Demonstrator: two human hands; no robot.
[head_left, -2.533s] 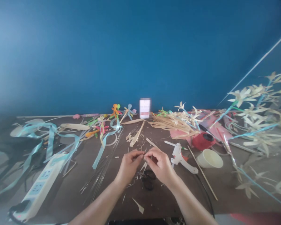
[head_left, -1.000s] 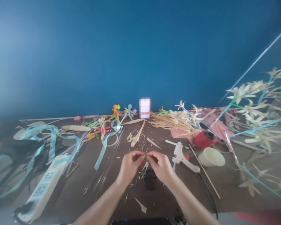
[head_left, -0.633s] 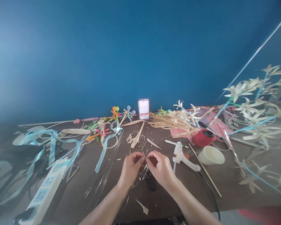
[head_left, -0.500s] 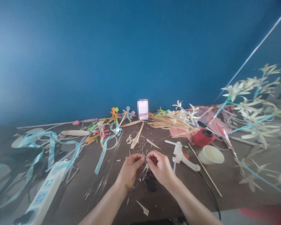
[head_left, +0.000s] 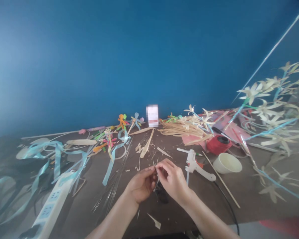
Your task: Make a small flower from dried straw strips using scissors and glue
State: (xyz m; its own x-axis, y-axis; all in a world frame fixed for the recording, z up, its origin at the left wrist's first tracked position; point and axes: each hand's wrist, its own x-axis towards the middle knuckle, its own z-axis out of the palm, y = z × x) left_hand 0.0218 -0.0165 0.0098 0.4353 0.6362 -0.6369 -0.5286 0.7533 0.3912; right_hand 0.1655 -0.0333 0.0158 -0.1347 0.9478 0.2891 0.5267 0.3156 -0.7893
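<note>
My left hand [head_left: 142, 184] and my right hand [head_left: 173, 181] meet over the middle of the brown table [head_left: 89, 186]. Both pinch a small pale straw piece [head_left: 155, 170] between thumbs and fingertips. It is too small to make out fully. Black scissors [head_left: 161, 195] lie on the table right under my hands, partly hidden by them. Pale straw scraps [head_left: 154, 220] are scattered around.
A white glue gun [head_left: 195, 165] lies right of my hands, with a cream cup [head_left: 227, 163] and a red thread spool [head_left: 218, 144] beyond. A white power strip [head_left: 49, 205] and blue ribbons [head_left: 56, 156] lie left. Thin wires [head_left: 112, 186], a straw pile [head_left: 184, 129] and straw flower stems [head_left: 271, 113] surround.
My hands stay joined on the small piece. The left hand has turned and dropped slightly, its fingers curling lower. The view has shifted a little.
</note>
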